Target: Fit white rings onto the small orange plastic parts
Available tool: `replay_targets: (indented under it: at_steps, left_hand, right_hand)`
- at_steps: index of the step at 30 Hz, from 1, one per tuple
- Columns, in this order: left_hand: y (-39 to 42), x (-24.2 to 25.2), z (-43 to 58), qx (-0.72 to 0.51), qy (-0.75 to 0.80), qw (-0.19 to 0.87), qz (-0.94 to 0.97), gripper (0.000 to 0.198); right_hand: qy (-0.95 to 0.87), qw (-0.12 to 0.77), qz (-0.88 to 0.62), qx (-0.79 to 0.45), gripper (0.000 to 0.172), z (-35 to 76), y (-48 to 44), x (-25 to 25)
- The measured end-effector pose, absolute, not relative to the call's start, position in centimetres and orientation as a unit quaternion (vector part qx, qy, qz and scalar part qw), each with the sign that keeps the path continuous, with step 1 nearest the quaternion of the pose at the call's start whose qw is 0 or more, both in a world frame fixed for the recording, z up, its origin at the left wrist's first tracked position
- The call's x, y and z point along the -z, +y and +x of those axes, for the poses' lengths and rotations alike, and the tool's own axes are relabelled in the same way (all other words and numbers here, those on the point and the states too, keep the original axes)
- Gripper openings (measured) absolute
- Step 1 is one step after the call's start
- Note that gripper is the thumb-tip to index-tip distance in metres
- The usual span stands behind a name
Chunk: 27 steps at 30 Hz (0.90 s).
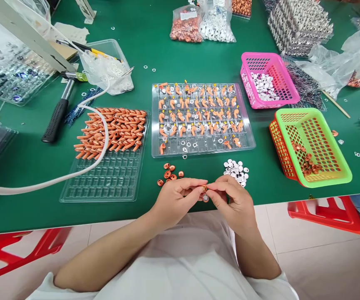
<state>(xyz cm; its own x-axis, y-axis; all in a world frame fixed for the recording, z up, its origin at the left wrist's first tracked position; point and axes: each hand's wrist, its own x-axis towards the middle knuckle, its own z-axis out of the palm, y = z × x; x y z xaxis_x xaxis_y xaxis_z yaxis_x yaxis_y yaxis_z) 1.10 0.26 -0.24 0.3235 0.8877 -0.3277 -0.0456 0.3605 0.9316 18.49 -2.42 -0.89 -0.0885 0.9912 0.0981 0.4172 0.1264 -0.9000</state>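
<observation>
At the table's front edge, my left hand (pixel 178 200) and my right hand (pixel 236 202) meet, fingertips pinched on a small orange-brown part (pixel 205 197) with a round grey end. My fingers cover much of it. Just beyond my left hand lie several small copper-coloured caps (pixel 167 174). A pile of white discs (pixel 236 171) sits behind my right hand. Farther back, a clear compartment tray (pixel 242 139) holds rows of orange curved pieces with yellow tips, plus a few loose white rings (pixel 194 144).
To the left is another clear tray (pixel 105 179), partly covered by orange tubular parts (pixel 114 129), with a white hose (pixel 103 154) across it. A hammer (pixel 59 112) lies beyond. On the right stand a pink basket (pixel 287 79) of white discs and a green basket (pixel 336 166) with copper caps.
</observation>
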Motion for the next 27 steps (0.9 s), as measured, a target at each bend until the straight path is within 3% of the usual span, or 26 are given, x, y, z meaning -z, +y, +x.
replay_targets:
  at_steps: [14,27]
  left_hand:
    - [-0.3,0.9,1.4,-0.366,0.501,0.526,0.582,0.023]
    - [-0.4,0.8,1.6,-0.364,0.506,0.463,0.630,0.022]
  right_hand:
    - [-0.559,0.428,-0.578,-0.413,0.011,16.6,-2.8,1.6]
    - [-0.547,0.435,-0.582,-0.416,0.015,16.0,-2.9,2.1]
